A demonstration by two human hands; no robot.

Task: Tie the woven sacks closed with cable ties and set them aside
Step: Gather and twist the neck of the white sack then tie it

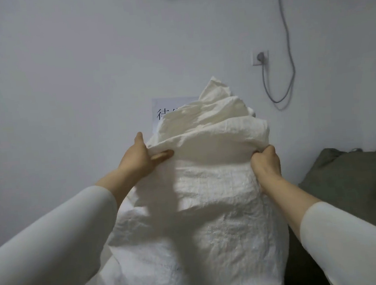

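Observation:
A tall white woven sack [203, 221] stands upright in front of me, full and bulging. Its loose top [212, 114] rises in crumpled folds above the filled part. My left hand [141, 159] pinches the sack's upper edge on the left side, thumb on top and fingers under the fold. My right hand [265, 163] is closed on the bunched fabric at the right side of the neck. Both sleeves are white. No cable tie is visible.
A white wall stands close behind the sack, with a paper sign [168, 112] partly hidden by the sack top. A wall socket [260, 57] with a grey cable [287, 40] is at upper right. Dark olive fabric [356, 179] lies heaped at the right.

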